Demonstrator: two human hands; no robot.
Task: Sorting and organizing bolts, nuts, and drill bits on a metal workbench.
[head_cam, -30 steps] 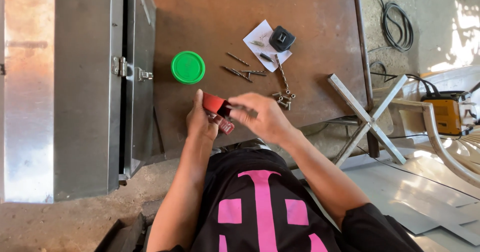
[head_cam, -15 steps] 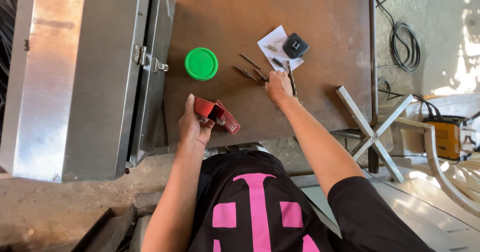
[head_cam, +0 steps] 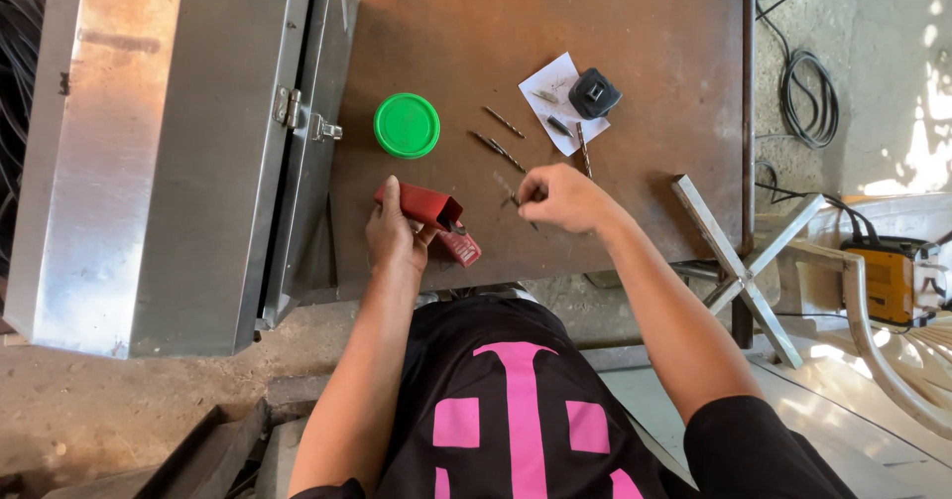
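Fingers of right hand (head_cam: 557,197) pinched together on a thin drill bit (head_cam: 516,197), held just above the tabletop (head_cam: 635,53). Left hand (head_cam: 395,233) wraps a red tool (head_cam: 428,215), fingers curled around it, thumb along its left end; the tool's lower end sticks out right of the palm, over the tabletop's near edge. Bit sits just right of the red tool, apart from it. More bits (head_cam: 499,145) lie loose beyond the right hand. Green lid (head_cam: 407,125) lies beyond the left hand, left of those bits. White paper (head_cam: 551,80) further right of the lid carries a black block (head_cam: 594,93) and small bits. Metal box (head_cam: 188,142) stands left of the lid, latch facing it. Steel cross frame (head_cam: 739,261) right of the right forearm.
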